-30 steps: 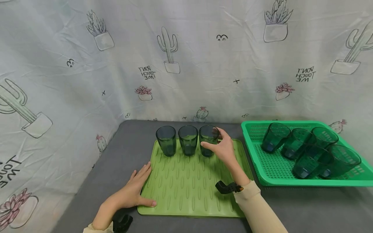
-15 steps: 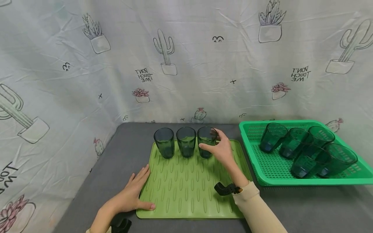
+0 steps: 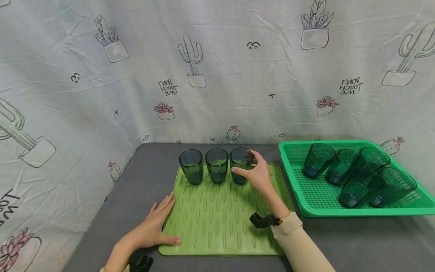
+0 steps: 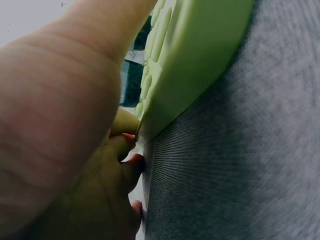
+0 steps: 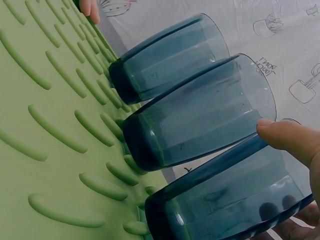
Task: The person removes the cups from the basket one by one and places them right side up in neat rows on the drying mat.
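I have my right hand [image 3: 259,175] wrapped around the rightmost glass [image 3: 241,165], thumb on its near side and fingers [image 5: 290,137] curled round the back; it stands upright on the green mat [image 3: 221,219], last in a row of three, just beside the middle glass [image 3: 216,165]. My left hand [image 3: 156,224] lies flat with fingers straight and slightly apart, pressing the mat's near left corner onto the grey worktop [image 3: 136,196]. Well off beyond my right fingers, a green basket [image 3: 340,211] holds more glasses.
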